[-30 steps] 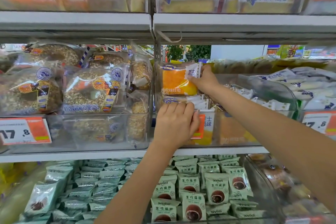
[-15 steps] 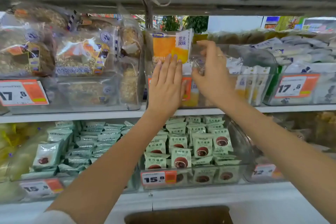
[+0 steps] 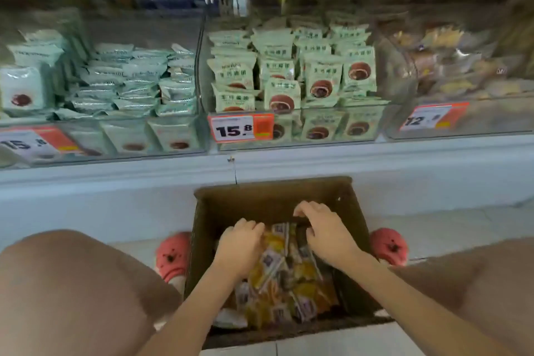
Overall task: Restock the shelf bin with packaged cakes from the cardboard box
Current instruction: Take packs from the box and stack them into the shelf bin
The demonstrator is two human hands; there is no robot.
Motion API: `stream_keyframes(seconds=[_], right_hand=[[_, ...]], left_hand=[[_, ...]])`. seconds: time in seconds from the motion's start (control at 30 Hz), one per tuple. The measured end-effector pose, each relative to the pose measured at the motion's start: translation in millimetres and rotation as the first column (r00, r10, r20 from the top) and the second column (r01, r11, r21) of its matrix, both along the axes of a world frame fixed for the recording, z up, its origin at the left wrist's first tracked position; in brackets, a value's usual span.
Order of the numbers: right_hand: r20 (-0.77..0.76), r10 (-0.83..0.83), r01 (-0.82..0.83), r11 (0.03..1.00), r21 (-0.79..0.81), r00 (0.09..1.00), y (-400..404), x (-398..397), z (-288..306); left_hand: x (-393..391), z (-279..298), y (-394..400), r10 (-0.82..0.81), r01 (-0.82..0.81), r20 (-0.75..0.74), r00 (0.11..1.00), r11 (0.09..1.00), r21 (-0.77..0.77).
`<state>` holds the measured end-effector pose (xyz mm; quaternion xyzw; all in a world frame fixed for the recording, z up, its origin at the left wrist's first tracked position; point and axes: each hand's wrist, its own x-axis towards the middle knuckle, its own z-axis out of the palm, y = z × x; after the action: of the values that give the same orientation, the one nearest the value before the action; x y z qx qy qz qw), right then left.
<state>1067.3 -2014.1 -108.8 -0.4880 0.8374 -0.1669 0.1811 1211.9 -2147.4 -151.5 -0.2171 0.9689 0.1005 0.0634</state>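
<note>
Packaged cakes [image 3: 284,277] in yellow-orange wrappers are lying heaped in the cardboard box [image 3: 354,212], which is standing open on the floor between the person's knees, right below the shelf edge. Both hands are reaching down into the box from above. The left hand [image 3: 239,244] is resting on the top of the heap at its left side, fingers bent over the wrappers; whether it is actually grasping a pack cannot be told from this blurred view. The right hand [image 3: 325,233] is sitting at the far right of the heap with fingers curled downward onto the packs, and again a firm grasp cannot be made out. Two pink shoes [image 3: 172,257] are showing on the floor at either side of the box. Above, on the lowest shelf, a clear bin [image 3: 289,143] is holding rows of pale green snack packs [image 3: 322,81] behind a price tag [image 3: 241,128] reading 15.8. Another bin of green packs [image 3: 127,81] is sitting just to its left, and a bin with a 12 tag [image 3: 433,117] is sitting to its right.
</note>
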Motion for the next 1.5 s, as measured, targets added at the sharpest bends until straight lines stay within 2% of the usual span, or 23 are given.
stream_keyframes(seconds=[0.1,0.17,0.23,0.33,0.43,0.5,0.57,0.77,0.83,0.87,0.93,0.97,1.03,1.1,1.2,1.3,1.37,1.43,1.5], right_hand=[[0.112,0.01,-0.041,0.961,0.275,0.994,-5.7,1.1,-68.0],[0.192,-0.003,-0.075,0.914,0.398,0.981,-16.1,3.9,-111.5],[0.266,-0.043,-0.091,0.877,0.471,0.963,-28.2,13.3,-145.7],[0.328,-0.175,-0.01,0.87,0.493,0.928,-44.1,32.2,-181.4],[0.242,-0.272,0.144,0.886,0.44,0.931,-52.4,45.9,-201.8],[0.262,-0.369,0.227,0.865,0.447,0.892,-52.9,49.3,-211.0],[0.326,-0.431,0.237,0.837,0.493,0.842,-50.3,48.3,-214.9],[0.246,-0.332,0.165,0.837,0.521,0.911,-48.1,34.0,-214.0],[0.249,-0.314,0.167,0.864,0.476,0.916,-46.1,32.5,-212.2],[0.314,-0.326,0.182,0.894,0.409,0.892,-43.7,32.4,-209.5],[0.518,-0.366,0.282,0.93,0.237,0.773,-35.9,33.3,-195.7],[0.6,-0.363,0.336,0.928,0.162,0.713,-30.9,33.0,-183.9],[0.693,-0.313,0.383,0.922,0.057,0.65,-17.7,29.1,-160.3],[0.785,-0.273,0.407,0.913,0.029,0.556,-3.4,23.1,-139.4],[0.915,-0.235,0.481,0.875,0.053,0.327,9.5,15.6,-112.1],[0.939,-0.219,0.508,0.859,0.056,0.266,6.5,15.9,-95.4],[0.937,-0.257,0.576,0.814,0.077,0.237,2.9,20.5,-90.1],[0.932,-0.311,0.659,0.743,0.115,0.188,0.8,27.3,-88.3],[0.895,-0.366,0.694,0.714,0.093,0.256,0.2,35.9,-85.6]], left_hand=[[24.5,-38.7,3.2,0.202,-0.248,0.243,0.949,0.953,0.176],[34.2,-54.0,5.4,0.24,-0.325,0.353,0.904,0.923,0.206],[42.7,-68.1,6.7,0.255,-0.355,0.391,0.884,0.912,0.207],[52.4,-86.5,5.4,0.328,-0.443,0.377,0.866,0.853,0.275],[58.9,-94.2,7.7,0.37,-0.491,0.377,0.849,0.816,0.304],[63.2,-96.4,8.5,0.394,-0.524,0.395,0.83,0.794,0.308],[64.8,-96.9,7.0,0.419,-0.557,0.405,0.813,0.763,0.328],[59.6,-94.4,3.1,0.503,-0.602,0.333,0.798,0.699,0.387],[59.8,-91.3,4.4,0.513,-0.603,0.317,0.798,0.692,0.397],[60.0,-90.2,4.5,0.522,-0.606,0.307,0.796,0.688,0.4],[60.1,-89.1,3.2,0.537,-0.618,0.305,0.786,0.669,0.414],[59.7,-88.0,2.5,0.539,-0.619,0.306,0.785,0.657,0.431],[57.8,-84.3,2.3,0.559,-0.623,0.291,0.777,0.614,0.484],[54.1,-75.2,3.3,0.631,-0.633,0.25,0.734,0.505,0.586],[42.0,-63.9,6.1,0.677,-0.561,0.259,0.689,0.272,0.782],[30.4,-57.6,12.2,0.694,-0.431,0.221,0.685,0.142,0.891],[26.0,-50.3,17.4,0.783,-0.375,0.124,0.61,0.147,0.915],[23.3,-42.9,21.8,0.836,-0.321,-0.023,0.548,0.236,0.917],[23.1,-39.8,25.3,0.847,-0.288,-0.142,0.512,0.325,0.901]])
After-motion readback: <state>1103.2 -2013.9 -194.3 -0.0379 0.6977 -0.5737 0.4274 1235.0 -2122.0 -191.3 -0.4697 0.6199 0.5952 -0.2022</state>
